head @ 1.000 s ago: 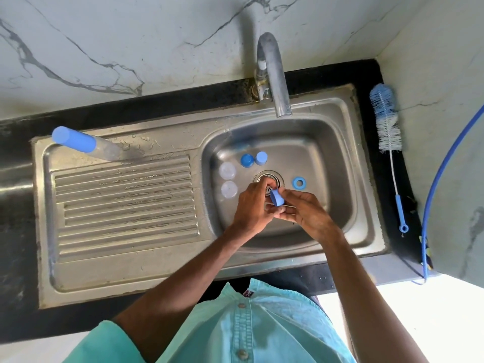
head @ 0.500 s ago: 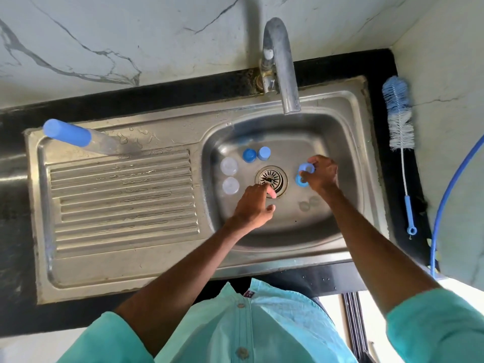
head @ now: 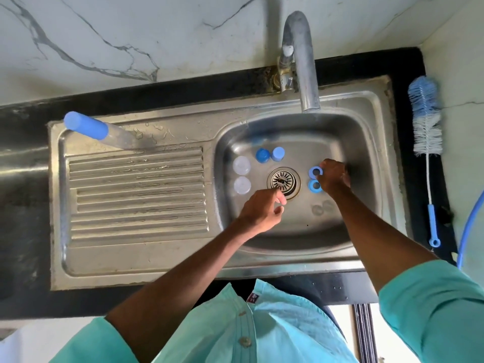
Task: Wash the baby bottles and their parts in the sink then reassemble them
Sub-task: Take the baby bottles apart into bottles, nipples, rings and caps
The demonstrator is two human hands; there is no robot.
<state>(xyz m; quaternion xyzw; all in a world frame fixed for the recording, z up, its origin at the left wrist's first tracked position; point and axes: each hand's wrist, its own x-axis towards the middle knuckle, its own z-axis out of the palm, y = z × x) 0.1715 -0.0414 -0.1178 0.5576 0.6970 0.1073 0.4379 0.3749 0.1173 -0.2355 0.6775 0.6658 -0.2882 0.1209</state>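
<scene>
Right fingers (head: 325,167) on upper blue ring (head: 314,171)

1. I count two blue rings (head: 311,171) (head: 311,186).
2. I count two blue caps (head: 262,155) (head: 277,154).
3. I see two frosted clear covers (head: 241,165) (head: 242,185).
4. I make out two clear teats (head: 318,209) (head: 328,204), only faintly.
5. There is one capped bottle (head: 89,126).
6. There is one bottle brush (head: 425,121).
7. There is one tap (head: 305,74) and one blue hose (head: 465,233).
</scene>
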